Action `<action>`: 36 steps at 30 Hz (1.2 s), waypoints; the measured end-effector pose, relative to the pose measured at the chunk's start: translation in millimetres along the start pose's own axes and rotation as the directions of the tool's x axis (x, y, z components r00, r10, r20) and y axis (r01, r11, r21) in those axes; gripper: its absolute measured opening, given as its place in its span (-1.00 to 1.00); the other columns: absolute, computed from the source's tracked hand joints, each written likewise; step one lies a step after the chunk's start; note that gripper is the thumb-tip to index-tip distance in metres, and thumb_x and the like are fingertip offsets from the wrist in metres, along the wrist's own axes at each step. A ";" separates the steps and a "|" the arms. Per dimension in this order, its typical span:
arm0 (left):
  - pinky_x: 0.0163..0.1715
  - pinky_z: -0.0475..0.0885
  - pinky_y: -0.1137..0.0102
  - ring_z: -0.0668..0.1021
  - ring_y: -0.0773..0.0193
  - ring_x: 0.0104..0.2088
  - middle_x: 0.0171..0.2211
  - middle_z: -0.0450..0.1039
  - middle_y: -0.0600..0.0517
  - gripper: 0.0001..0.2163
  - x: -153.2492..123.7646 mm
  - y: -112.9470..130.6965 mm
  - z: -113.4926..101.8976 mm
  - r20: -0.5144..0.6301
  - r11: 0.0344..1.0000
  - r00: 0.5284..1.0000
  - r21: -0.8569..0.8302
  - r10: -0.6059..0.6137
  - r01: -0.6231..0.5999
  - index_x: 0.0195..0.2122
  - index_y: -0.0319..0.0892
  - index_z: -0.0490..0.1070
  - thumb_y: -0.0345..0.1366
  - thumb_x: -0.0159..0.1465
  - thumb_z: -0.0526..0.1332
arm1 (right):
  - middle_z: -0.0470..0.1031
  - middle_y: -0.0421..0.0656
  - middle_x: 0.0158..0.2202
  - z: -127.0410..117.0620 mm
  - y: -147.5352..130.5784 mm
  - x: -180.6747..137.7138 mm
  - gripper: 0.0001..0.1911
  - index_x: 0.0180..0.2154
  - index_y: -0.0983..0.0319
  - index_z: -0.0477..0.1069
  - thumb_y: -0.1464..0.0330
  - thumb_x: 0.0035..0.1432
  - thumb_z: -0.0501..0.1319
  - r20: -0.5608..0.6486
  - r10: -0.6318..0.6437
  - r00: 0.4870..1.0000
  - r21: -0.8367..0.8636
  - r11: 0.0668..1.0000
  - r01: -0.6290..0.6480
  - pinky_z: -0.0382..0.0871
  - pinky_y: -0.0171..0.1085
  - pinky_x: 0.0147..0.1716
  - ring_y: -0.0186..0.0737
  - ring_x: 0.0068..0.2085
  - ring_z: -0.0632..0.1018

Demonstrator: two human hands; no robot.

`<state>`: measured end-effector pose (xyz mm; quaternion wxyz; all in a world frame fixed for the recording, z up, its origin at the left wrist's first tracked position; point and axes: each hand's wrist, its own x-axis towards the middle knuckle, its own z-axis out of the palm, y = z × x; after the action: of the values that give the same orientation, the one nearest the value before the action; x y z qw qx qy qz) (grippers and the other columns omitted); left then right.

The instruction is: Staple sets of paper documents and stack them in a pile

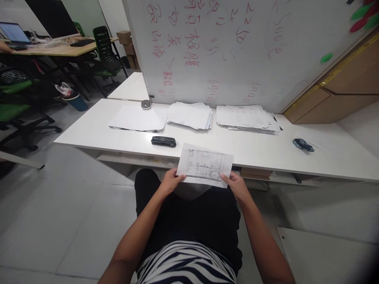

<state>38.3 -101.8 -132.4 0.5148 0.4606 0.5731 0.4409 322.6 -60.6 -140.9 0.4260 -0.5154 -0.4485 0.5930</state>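
A printed sheet of paper [204, 163] is stretched between my two hands at the front edge of the white desk [124, 139]. My left hand [172, 181] is closed on its left lower corner, thumb on top. On the right lower corner, my right hand [235, 184] pinches it the same way. The sheet carries a table and an oval mark near its right side; whether it is one page or several I cannot tell. Just beyond its left top corner lies a black stapler [163, 141].
Along the whiteboard [207, 51] lie a white paper stack [139, 117], a middle stack [189, 115] and a right stack [247, 118]. A small dark-grey device [146, 104] sits behind the left one. A dark gadget [303, 144] lies at far right. Cardboard boxes [340, 86] stand behind it.
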 end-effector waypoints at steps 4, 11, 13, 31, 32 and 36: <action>-0.15 0.42 0.28 0.54 0.15 -0.17 -0.18 0.54 -0.01 -0.73 -3.8 44.5 -0.4 -0.044 0.938 0.977 0.294 0.207 -0.186 -0.12 -0.12 0.49 -0.14 0.21 0.23 | 0.62 -0.10 -0.21 5.9 -37.5 -1.5 -0.61 -0.18 0.20 0.56 0.11 -0.02 0.38 -0.090 -0.225 0.970 -0.119 0.970 0.214 0.41 -0.04 -0.03 -0.06 -0.15 0.59; -0.05 0.36 0.29 0.48 0.17 -0.08 -0.11 0.47 -0.04 -0.70 31.8 79.3 0.2 -0.227 0.780 0.800 0.475 0.556 -0.407 -0.05 -0.12 0.39 -0.11 0.25 0.20 | 0.61 -0.11 -0.22 17.5 -85.4 19.1 -0.60 -0.21 0.24 0.55 0.07 0.04 0.31 -0.213 -0.494 0.843 -0.301 0.854 0.424 0.39 -0.13 -0.06 -0.08 -0.13 0.56; -0.04 0.35 0.22 0.48 0.10 -0.07 -0.13 0.47 -0.09 -0.73 42.4 65.2 1.3 -0.246 0.699 0.752 0.613 0.612 -0.369 -0.11 -0.15 0.41 -0.12 0.26 0.18 | 0.61 -0.09 -0.29 23.8 -76.4 31.2 -0.58 -0.30 0.26 0.55 0.02 0.05 0.27 -0.187 -0.472 0.861 -0.385 0.842 0.378 0.40 -0.12 -0.11 -0.05 -0.19 0.56; 0.16 0.13 0.05 0.45 0.09 -0.02 -0.12 0.50 -0.07 -0.82 32.8 24.7 3.8 -0.198 0.509 0.757 0.837 0.622 -0.199 -0.28 -0.14 0.44 -0.24 0.34 0.08 | 0.36 -0.23 -0.59 54.9 -26.8 38.7 -0.57 -0.51 0.20 0.36 0.02 0.19 0.09 -0.152 -0.539 0.828 -0.654 0.683 0.325 0.21 -0.30 -0.42 -0.27 -0.49 0.36; 0.16 0.14 0.05 0.45 0.08 -0.01 -0.12 0.49 -0.07 -0.82 29.8 26.7 3.4 -0.192 0.523 0.769 0.826 0.610 -0.208 -0.26 -0.14 0.45 -0.24 0.34 0.07 | 0.28 -0.26 -0.63 53.2 -26.8 36.1 -0.56 -0.56 0.19 0.31 0.01 0.17 0.10 -0.171 -0.535 0.828 -0.645 0.696 0.317 0.17 -0.31 -0.46 -0.30 -0.52 0.30; 0.04 0.28 0.15 0.47 0.10 -0.09 -0.19 0.51 -0.06 -0.75 13.6 40.0 -4.5 -0.082 0.676 0.891 0.684 0.446 -0.275 -0.22 -0.14 0.47 -0.19 0.35 0.02 | 0.26 -0.29 -0.64 40.8 -28.4 20.9 -0.56 -0.49 0.21 0.38 -0.04 0.08 0.19 -0.149 -0.341 0.928 -0.423 0.870 0.252 0.10 -0.33 -0.54 -0.35 -0.56 0.23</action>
<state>36.1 -81.1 -95.3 0.1483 0.6583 0.6455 0.3577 281.1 -37.5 -115.4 0.4459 -0.5775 -0.5838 0.3562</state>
